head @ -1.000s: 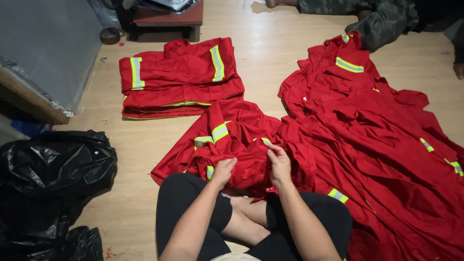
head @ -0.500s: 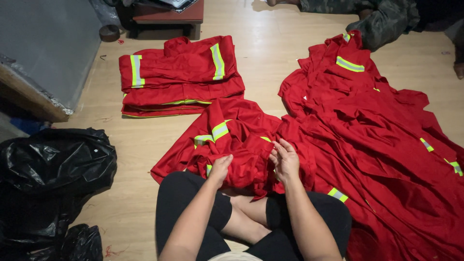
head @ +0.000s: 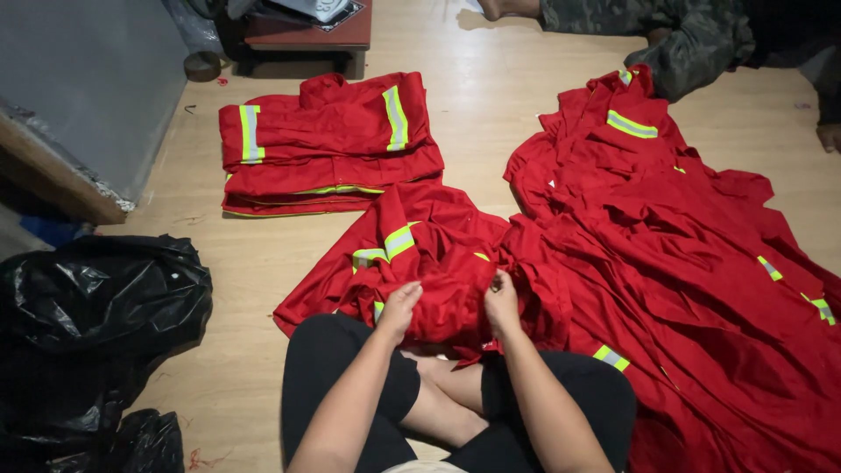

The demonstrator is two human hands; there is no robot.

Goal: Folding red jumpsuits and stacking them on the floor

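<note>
Red work garment (head: 438,263) with yellow-and-silver reflective bands, lying crumpled on the wooden floor (head: 491,96) directly in front of the seated person's crossed legs, its near edge drawn up onto the lap. Left hand (head: 399,308) closed over a fold of this cloth, fingers curled and gripping; right hand (head: 501,302) pinching a neighbouring fold between thumb and fingertips. The garment's right margin overlaps the large loose heap of red garments (head: 692,263), so a pull may drag a second piece along or tangle sleeves. The slack cloth could slip from the light pinch, spoiling any crease. Beyond it, a folded stack of red garments (head: 328,144) lies well apart. Black plastic bags (head: 96,307) sit at left; another person's camouflage-clad leg (head: 674,39) rests at the top.
</note>
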